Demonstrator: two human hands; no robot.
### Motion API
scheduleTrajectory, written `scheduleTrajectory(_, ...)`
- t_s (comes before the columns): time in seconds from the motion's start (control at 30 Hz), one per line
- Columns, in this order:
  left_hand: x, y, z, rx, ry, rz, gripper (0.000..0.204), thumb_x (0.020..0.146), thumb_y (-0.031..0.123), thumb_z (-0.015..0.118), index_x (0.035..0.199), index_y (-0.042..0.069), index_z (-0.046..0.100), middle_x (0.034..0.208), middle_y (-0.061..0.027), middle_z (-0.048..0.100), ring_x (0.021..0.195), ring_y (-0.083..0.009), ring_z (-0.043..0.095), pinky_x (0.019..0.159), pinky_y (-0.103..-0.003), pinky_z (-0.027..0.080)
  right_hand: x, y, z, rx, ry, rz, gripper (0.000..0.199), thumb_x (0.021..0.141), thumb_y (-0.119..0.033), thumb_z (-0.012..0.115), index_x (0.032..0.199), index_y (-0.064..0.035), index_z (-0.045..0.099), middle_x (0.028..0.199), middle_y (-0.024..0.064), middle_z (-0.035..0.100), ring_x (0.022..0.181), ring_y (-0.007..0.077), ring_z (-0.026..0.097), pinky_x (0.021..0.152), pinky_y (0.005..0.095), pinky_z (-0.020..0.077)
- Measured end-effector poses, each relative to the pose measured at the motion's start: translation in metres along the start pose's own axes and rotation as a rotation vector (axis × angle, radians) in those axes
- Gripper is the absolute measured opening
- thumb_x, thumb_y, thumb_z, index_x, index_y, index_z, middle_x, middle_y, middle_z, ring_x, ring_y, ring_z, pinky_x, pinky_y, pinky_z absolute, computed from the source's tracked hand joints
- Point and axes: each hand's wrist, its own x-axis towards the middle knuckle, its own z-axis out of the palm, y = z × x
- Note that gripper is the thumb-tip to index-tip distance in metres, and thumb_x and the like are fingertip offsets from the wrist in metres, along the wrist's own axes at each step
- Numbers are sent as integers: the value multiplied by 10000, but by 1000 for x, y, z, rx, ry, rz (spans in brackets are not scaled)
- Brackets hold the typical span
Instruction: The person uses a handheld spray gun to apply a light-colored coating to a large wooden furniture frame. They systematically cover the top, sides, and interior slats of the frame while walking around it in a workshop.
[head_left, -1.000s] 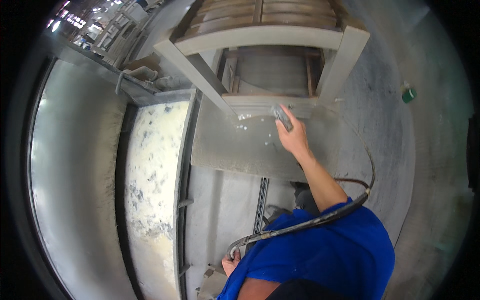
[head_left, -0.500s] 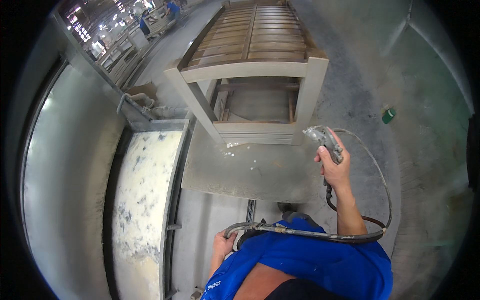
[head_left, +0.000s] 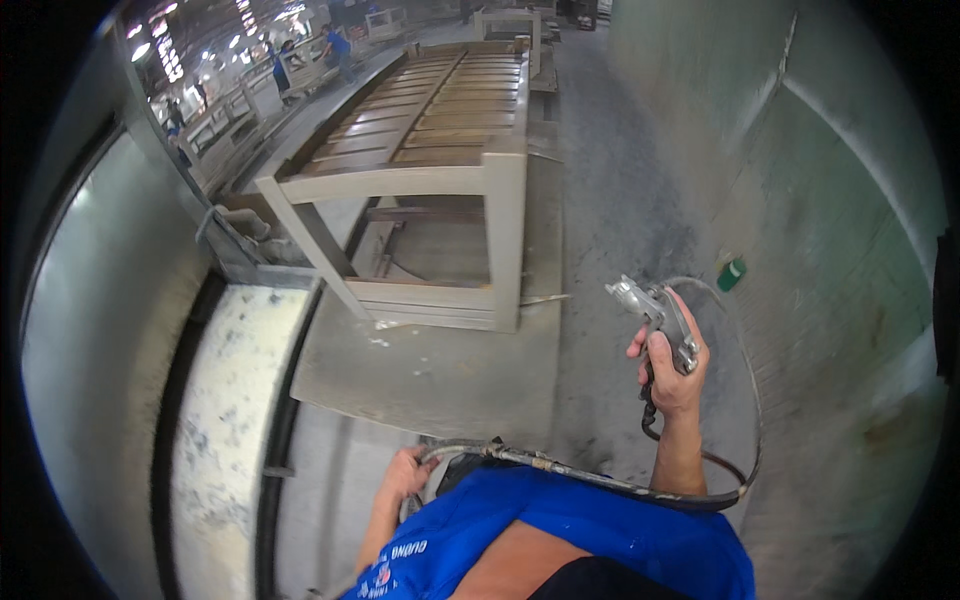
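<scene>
My right hand (head_left: 681,385) is wrapped round a metal spray gun (head_left: 655,318), held up with its nozzle facing forward and left. A hose (head_left: 590,483) loops from the gun down past my right forearm and across my waist. At its other end, my left hand (head_left: 404,472) is closed on the hose, low and beside my body. Ahead and to the left of the gun stands a slatted wooden furniture frame (head_left: 506,240) with pale grey end posts and rails and brown slats. The gun is apart from the frame.
Under the frame lies a flat grey board (head_left: 430,385). To the left runs a trough (head_left: 225,430) with a whitish, stained surface, beside a metal panel (head_left: 90,360). A green container (head_left: 732,273) lies near the green right wall (head_left: 850,240). Co-workers (head_left: 337,45) stand far back left among other frames.
The view has shifted, so the furniture frame and trough sit farther left and more floor shows along the frame's right side. Both hands keep their grips; the gun stays raised.
</scene>
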Motion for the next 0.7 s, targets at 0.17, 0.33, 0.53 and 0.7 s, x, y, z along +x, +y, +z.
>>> scheduleTrajectory(0.17, 89, 181, 183, 178, -113, 275, 362, 963, 380, 693, 1205, 115, 736, 976, -205, 750, 874, -342, 721, 832, -416, 559, 98, -1, -242, -39, 88, -4, 586, 958, -91, 593, 1497, 79, 436, 836, 68, 672, 638, 62, 594, 475, 188, 423)
scheduleTrajectory(0.33, 159, 358, 284, 254, -434, 121, 387, 969, 416, 703, 1212, 116, 736, 827, -127, 743, 741, -231, 692, 731, -381, 566, 209, 6, -404, -119, 126, 50, 625, 969, -120, 607, 1528, 66, 398, 859, 60, 663, 688, 76, 623, 499, 181, 446)
scheduleTrajectory(0.53, 265, 472, 324, 210, -363, 63, 365, 947, 408, 731, 1188, 134, 752, 778, -86, 732, 693, -171, 658, 666, -365, 530, 396, 91, -456, -38, 14, 26, 625, 984, -152, 610, 1539, 42, 398, 870, 59, 661, 687, 77, 619, 486, 191, 444)
scheduleTrajectory(0.7, 387, 533, 310, 223, -198, -37, 362, 899, 429, 731, 1122, 147, 775, 851, -146, 760, 785, -288, 723, 743, -412, 564, 589, 169, -424, -8, -196, -25, 607, 973, -149, 612, 1520, 48, 435, 806, 31, 678, 677, 54, 609, 520, 180, 433)
